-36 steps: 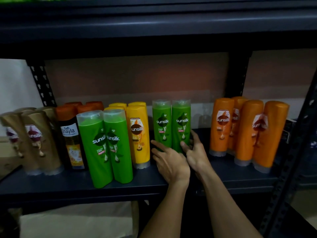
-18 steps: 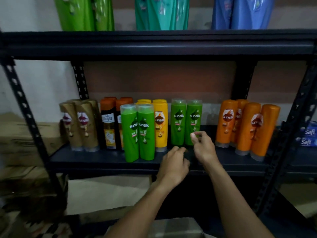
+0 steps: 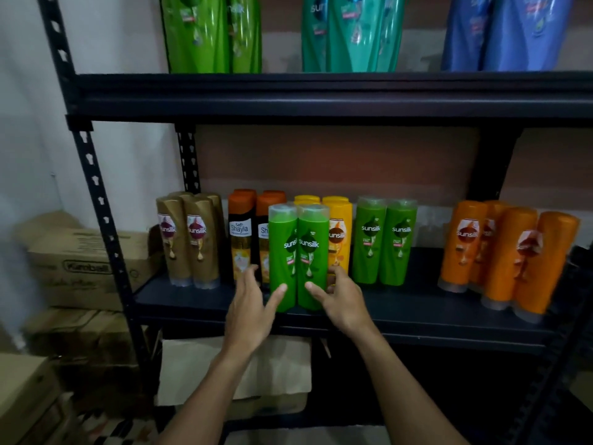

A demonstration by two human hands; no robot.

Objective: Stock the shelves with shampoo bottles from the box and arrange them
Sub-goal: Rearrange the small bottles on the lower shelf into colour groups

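- Shelf (image 3: 417, 309): the front green pair (image 3: 298, 261) stands near the front edge, ahead of the row. An uneven push may tip it off the shelf, or back into the yellow bottles (image 3: 340, 226).
- Bottles visible: four orange bottles (image 3: 500, 252), four gold bottles (image 3: 189, 239), four dark bottles (image 3: 240, 239), four green counting the rear green pair (image 3: 385, 245), at least three yellow.
- Left hand (image 3: 250, 306): fingers spread, thumb touching the pair's left bottle.
- Right hand (image 3: 343, 300): fingers curled round its right side.

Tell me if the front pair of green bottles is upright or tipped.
Upright. The front green bottles stand side by side, clear caps up, bases on the shelf near its front edge.
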